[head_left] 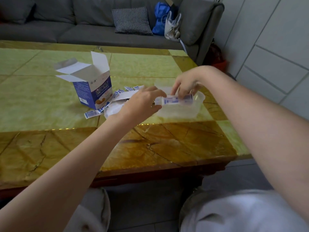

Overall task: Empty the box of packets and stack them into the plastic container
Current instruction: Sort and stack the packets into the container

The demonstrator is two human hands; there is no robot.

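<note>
A blue and white box (91, 91) stands upright on the table with its top flaps open. Several blue and white packets (91, 114) lie loose to its right, partly hidden by my left hand. The clear plastic container (181, 111) sits right of the pile. Both hands hold a small stack of packets (173, 99) over the container's rim. My left hand (143, 102) grips the stack's left end. My right hand (185, 85) pinches it from above at the right end.
The table (150, 144) has a green and amber marbled top; its right edge runs close behind the container. A grey sofa (83, 30) with a checked cushion (132, 20) and bags (167, 22) stands behind. My knees show below the near edge.
</note>
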